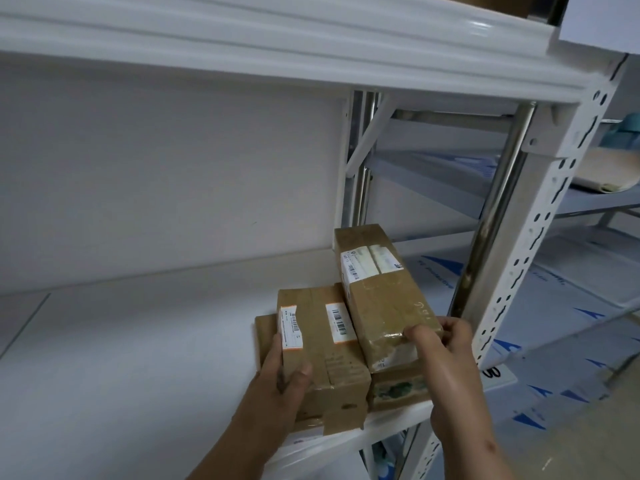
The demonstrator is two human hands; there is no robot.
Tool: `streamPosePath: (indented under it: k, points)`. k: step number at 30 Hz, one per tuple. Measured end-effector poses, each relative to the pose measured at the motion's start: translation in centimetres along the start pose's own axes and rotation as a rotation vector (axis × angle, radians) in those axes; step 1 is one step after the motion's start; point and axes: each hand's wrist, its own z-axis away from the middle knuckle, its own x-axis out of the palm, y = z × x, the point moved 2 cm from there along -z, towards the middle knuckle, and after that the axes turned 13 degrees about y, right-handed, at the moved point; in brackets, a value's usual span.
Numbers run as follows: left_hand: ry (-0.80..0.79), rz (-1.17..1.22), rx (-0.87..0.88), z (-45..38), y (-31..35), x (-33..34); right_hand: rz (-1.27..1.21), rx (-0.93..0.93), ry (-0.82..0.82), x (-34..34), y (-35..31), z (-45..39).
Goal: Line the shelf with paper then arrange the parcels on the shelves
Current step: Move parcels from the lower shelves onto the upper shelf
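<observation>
The left hand [289, 370] grips the taped brown cardboard parcel [323, 348] at its near corner; the right hand [440, 341] pinches the long tilted brown parcel [381, 292] at its near end. Both rest at the right end of the white paper-lined shelf [138, 341]. The boxes look stiff and light, but the tape may be slippery; holding by the edges seems safer.

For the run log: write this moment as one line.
stage: arranging parcels | left hand: grips labelled brown cardboard parcel | right hand: grips long taped brown parcel | white paper-lined shelf: holds both
</observation>
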Motion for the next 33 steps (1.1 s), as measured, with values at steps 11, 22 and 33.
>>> streamPosePath:
  k: [11, 22, 33]
  points:
    - [0.117, 0.160, -0.101, 1.1, 1.4, -2.3, -0.113, 0.046, 0.069, 1.8, 0.0, 1.0]
    - [0.027, 0.978, -0.642, 4.5, 1.3, -10.2, -0.740, 0.469, -0.400, 4.8, -1.1, 6.6]
    - [0.061, 0.988, -0.437, 12.9, -0.3, -22.3, -0.833, 0.394, -0.755, 10.1, -0.7, 19.3]
